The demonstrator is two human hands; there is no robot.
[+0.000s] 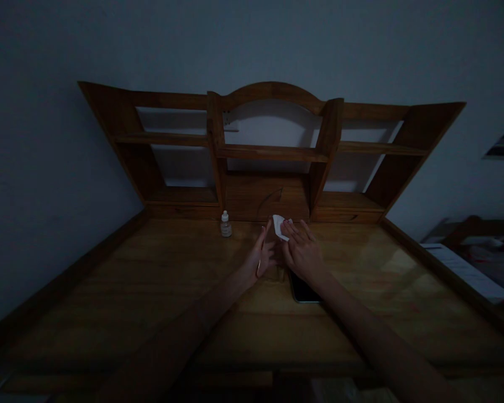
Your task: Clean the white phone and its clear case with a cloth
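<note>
My right hand [303, 254] presses a small white wipe [280, 226], paper or cloth, with its fingertips; the fingers lie over its right side. Facing it from the left, my left hand [260, 258] is curled with the thumb raised. Along its palm runs a thin shiny edge, but what it belongs to is too dark to make out. Below my right wrist a dark phone-like slab [303, 292] lies flat on the wooden desk [172, 280], partly covered by the hand and forearm. A small bottle with a white cap [225, 225] stands upright left of my hands.
A wooden shelf unit [272, 152] with several compartments rises along the desk's back edge. A wall socket [230, 121] shows through it. Raised wooden rims [441, 271] border the desk's sides. Beyond the right rim lies a white sheet-like thing [466, 271]. The room is dim.
</note>
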